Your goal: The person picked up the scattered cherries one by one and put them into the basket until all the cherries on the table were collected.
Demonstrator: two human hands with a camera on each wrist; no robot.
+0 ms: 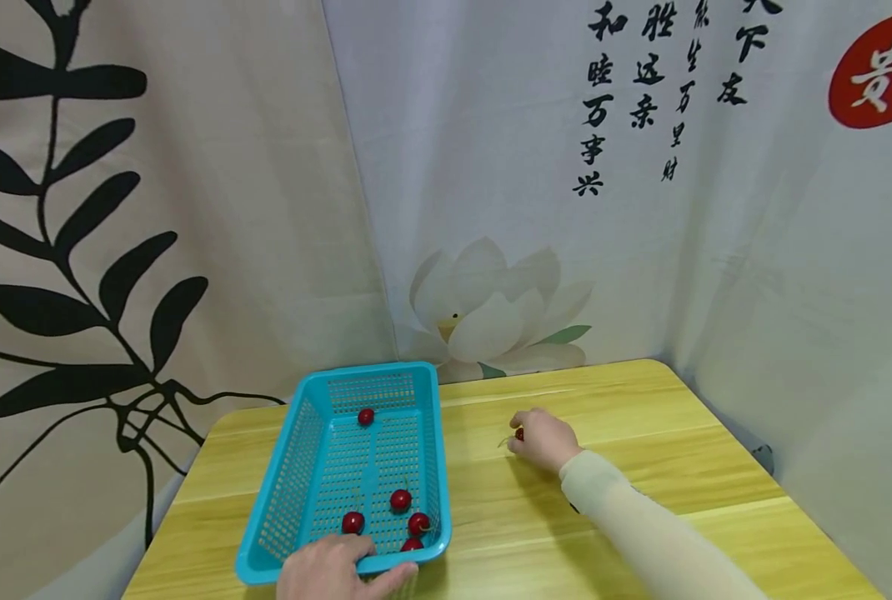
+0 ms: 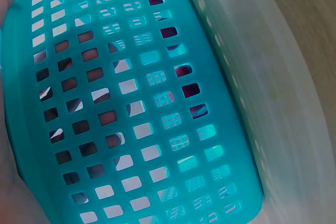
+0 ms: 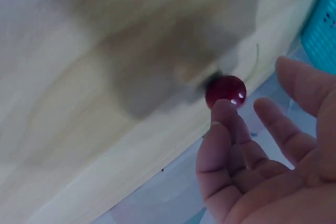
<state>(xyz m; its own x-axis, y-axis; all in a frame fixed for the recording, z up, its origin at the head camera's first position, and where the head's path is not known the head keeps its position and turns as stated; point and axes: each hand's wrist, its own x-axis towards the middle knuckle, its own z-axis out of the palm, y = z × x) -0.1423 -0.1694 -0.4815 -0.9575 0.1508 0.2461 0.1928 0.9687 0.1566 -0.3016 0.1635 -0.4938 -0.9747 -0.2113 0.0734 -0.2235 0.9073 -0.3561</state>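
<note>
My left hand (image 1: 329,568) grips the near rim of a blue plastic basket (image 1: 249,542), with its fingers over the edge. In the left wrist view, parts of the fingers show through the holes of the basket wall (image 2: 157,174). Several red cherries (image 1: 353,522) lie inside, most near the front, and another cherry (image 1: 366,417) is at the back. To the right of the basket, my right hand (image 1: 543,440) is low over the table. A stemmed cherry (image 3: 227,89) is at its fingertips in the right wrist view, with the thumb apart from it.
The light wooden table (image 1: 633,425) carries the basket on its left side. Behind it hangs a pale curtain (image 1: 491,125) with a printed lotus flower, black characters and dark leaves. The table's right edge slants beside the curtain.
</note>
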